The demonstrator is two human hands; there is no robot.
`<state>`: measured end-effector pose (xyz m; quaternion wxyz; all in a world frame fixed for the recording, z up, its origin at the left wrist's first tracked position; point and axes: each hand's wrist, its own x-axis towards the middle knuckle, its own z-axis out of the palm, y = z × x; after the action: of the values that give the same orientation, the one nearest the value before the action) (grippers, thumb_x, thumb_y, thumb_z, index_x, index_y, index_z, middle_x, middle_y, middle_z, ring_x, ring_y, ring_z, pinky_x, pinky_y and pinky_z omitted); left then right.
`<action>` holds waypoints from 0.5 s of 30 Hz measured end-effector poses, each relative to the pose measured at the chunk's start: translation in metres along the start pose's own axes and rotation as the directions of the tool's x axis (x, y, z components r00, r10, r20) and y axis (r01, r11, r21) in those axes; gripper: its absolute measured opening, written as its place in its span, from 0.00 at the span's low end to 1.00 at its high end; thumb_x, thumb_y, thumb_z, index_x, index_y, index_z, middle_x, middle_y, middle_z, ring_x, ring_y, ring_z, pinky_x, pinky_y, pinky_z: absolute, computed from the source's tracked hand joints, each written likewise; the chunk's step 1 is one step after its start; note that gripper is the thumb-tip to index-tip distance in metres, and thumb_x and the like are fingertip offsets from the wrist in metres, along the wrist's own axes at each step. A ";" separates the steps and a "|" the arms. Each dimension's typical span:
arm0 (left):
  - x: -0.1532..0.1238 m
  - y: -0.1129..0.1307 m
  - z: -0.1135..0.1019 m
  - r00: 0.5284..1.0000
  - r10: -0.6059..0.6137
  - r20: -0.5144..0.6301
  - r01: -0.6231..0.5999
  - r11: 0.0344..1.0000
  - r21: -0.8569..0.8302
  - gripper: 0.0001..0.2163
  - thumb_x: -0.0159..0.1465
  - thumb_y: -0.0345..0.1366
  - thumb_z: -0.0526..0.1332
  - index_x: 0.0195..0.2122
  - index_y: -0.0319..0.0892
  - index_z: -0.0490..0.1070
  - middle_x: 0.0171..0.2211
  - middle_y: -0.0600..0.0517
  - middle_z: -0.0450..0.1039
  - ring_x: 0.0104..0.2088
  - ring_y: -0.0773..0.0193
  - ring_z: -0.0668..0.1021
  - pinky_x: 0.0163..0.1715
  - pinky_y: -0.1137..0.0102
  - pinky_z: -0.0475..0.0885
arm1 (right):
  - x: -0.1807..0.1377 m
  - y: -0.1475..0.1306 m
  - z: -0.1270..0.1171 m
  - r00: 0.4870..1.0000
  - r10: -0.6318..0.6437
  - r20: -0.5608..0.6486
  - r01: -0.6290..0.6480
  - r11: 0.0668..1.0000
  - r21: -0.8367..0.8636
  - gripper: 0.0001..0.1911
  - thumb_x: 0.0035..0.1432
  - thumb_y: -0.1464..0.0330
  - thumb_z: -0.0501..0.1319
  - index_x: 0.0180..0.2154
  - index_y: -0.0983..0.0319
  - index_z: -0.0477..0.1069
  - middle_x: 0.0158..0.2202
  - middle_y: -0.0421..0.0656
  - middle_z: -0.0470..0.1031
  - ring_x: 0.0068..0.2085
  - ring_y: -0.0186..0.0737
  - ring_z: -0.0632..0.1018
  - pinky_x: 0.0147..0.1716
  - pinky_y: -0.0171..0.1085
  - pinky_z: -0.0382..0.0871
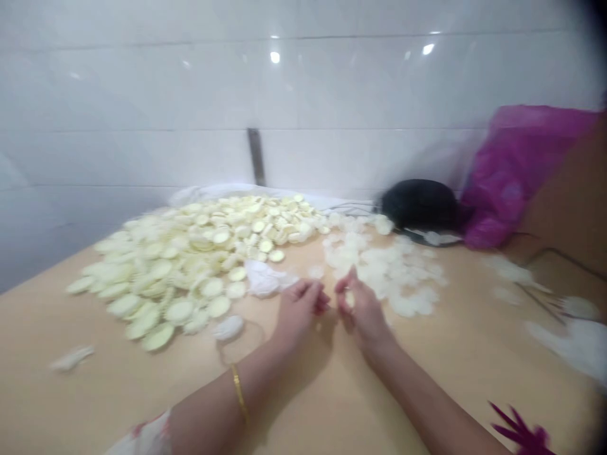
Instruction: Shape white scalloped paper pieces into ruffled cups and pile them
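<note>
My left hand [300, 306] and my right hand [359, 304] meet at the middle of a tan table [142, 392], fingers curled. The right hand pinches a small pale round disc [349, 298]; the left hand's fingertips are closed close beside it, and what they hold is too blurred to name. A big heap of pale yellow-green round discs [199, 253] lies to the left. A thinner spread of white translucent discs [389, 268] lies just beyond the right hand. A gold bangle sits on my left wrist.
A black rounded object [420, 203] and a magenta plastic bag [515, 170] stand at the back right against the white tiled wall [142, 95]. White scraps [265, 278] lie near the heap. More white bits [569, 328] lie at the right edge.
</note>
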<state>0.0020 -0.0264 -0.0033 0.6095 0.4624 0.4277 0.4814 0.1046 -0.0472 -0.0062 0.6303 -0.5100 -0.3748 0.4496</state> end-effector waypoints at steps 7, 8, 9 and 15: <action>0.006 -0.019 -0.002 0.995 -0.073 0.062 0.079 0.993 -0.090 0.13 0.49 0.44 0.62 0.21 0.38 0.67 0.18 0.50 0.68 0.18 0.70 0.68 0.20 0.72 0.63 | 0.004 -0.001 -0.012 0.960 -0.276 0.045 0.261 0.832 -0.489 0.15 0.54 0.56 0.52 0.31 0.60 0.67 0.22 0.38 0.65 0.22 0.34 0.65 0.21 0.33 0.58; 0.006 -0.019 -0.001 0.995 -0.080 0.062 0.086 0.992 -0.093 0.13 0.49 0.45 0.62 0.21 0.38 0.67 0.18 0.50 0.68 0.18 0.70 0.68 0.20 0.72 0.63 | 0.002 -0.002 -0.010 0.962 -0.273 0.018 0.244 0.825 -0.510 0.15 0.55 0.57 0.51 0.29 0.60 0.67 0.20 0.38 0.63 0.22 0.34 0.65 0.21 0.33 0.58; 0.005 -0.018 -0.001 0.995 -0.081 0.058 0.086 0.992 -0.095 0.14 0.49 0.45 0.62 0.22 0.38 0.67 0.18 0.50 0.68 0.18 0.69 0.69 0.20 0.72 0.63 | -0.001 -0.003 -0.009 0.963 -0.268 -0.010 0.223 0.822 -0.523 0.15 0.55 0.57 0.50 0.27 0.60 0.66 0.18 0.37 0.61 0.21 0.34 0.64 0.20 0.33 0.57; 0.006 -0.011 -0.006 0.998 0.066 -0.009 -0.067 0.997 -0.050 0.11 0.56 0.42 0.56 0.23 0.38 0.66 0.21 0.50 0.67 0.20 0.69 0.70 0.22 0.72 0.64 | -0.010 -0.002 -0.003 0.956 -0.286 0.059 0.267 0.777 -0.570 0.20 0.57 0.56 0.46 0.19 0.59 0.58 0.15 0.37 0.58 0.18 0.34 0.62 0.18 0.33 0.55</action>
<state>-0.0006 -0.0211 -0.0153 0.6030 0.4590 0.4021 0.5139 0.1049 -0.0583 -0.0048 0.5126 -0.6218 -0.5533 0.2108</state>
